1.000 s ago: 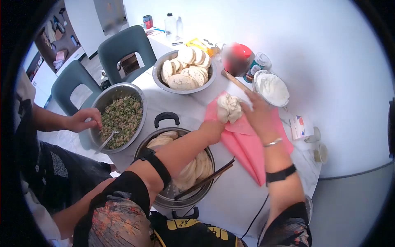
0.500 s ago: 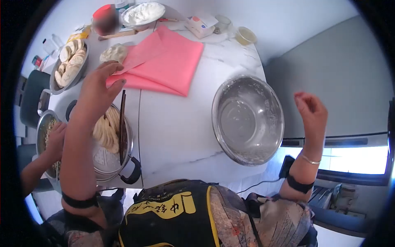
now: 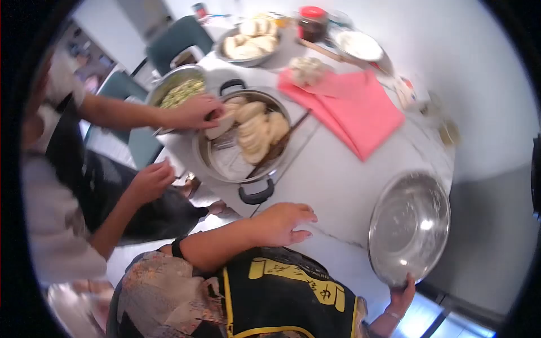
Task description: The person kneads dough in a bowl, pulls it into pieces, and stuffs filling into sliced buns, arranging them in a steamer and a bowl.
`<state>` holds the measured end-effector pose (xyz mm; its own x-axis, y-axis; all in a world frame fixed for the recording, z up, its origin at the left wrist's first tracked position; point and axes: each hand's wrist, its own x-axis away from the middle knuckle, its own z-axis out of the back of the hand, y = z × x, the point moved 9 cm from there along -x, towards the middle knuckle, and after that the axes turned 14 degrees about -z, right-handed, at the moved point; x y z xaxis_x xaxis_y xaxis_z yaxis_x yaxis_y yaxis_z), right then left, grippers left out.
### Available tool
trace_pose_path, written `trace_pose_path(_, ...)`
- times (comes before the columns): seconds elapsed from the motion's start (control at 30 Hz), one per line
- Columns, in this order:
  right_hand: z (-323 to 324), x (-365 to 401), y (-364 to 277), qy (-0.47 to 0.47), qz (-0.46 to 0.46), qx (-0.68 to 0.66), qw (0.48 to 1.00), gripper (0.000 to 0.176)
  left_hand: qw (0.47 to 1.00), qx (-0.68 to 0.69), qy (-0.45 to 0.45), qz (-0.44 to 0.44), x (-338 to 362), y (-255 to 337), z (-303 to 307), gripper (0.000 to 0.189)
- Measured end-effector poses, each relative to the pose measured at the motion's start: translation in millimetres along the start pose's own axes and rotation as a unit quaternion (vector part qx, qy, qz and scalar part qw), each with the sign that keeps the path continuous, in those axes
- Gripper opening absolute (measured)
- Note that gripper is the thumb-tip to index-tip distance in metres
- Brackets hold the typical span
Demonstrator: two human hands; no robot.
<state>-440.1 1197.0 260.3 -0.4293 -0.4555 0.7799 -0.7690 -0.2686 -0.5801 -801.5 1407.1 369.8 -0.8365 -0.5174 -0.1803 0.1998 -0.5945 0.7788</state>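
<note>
My left hand (image 3: 282,224) hangs over the near edge of the marble table, fingers apart, holding nothing. Below the large metal bowl (image 3: 408,225) at the right, my right hand (image 3: 403,293) grips its near rim; part of the hand is hidden by the bowl. The bowl's inside has whitish smears. Left of centre stands a black-handled pot (image 3: 197,149) with pale shaped dough pieces (image 3: 253,138) inside and chopsticks (image 3: 280,143) across it. A folded pink cloth (image 3: 360,112) lies beyond, with a dough lump (image 3: 307,71) at its far left corner.
At the left a co-worker has one hand (image 3: 197,112) over the pot and another (image 3: 155,180) beside it. A bowl of green filling (image 3: 183,93), a bowl of dough pieces (image 3: 248,46), a red-lidded jar (image 3: 312,23) and a bowl of white powder (image 3: 359,46) stand farther back.
The view has swung left, showing more of the co-worker. My left hand has drawn back from the pink cloth. My right hand, raised before, now holds the bowl's rim. The co-worker's hand moved to the pot.
</note>
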Motion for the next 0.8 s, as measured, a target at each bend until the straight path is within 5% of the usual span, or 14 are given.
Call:
trace_pose_path(0.27,-16,-11,0,-0.094,-0.003,0.021,0.995,0.048,0.987,0.059,0.095,0.116,50,-4,-2,0.03)
trace_pose_path(0.4,-50,22,-5,0.002,-0.01,0.017,1.0,0.044,0.987,0.03,0.14,0.079,60,-2,15,0.031)
trace_pose_path(0.7,-87,29,-7,-0.088,0.013,0.005,0.996,0.047,0.976,0.082,0.155,0.128,69,-9,21,0.031)
trace_pose_path(0.8,-88,19,3,-0.218,-0.015,0.02,0.976,0.048,0.978,0.079,0.15,0.119,66,-10,23,0.03)
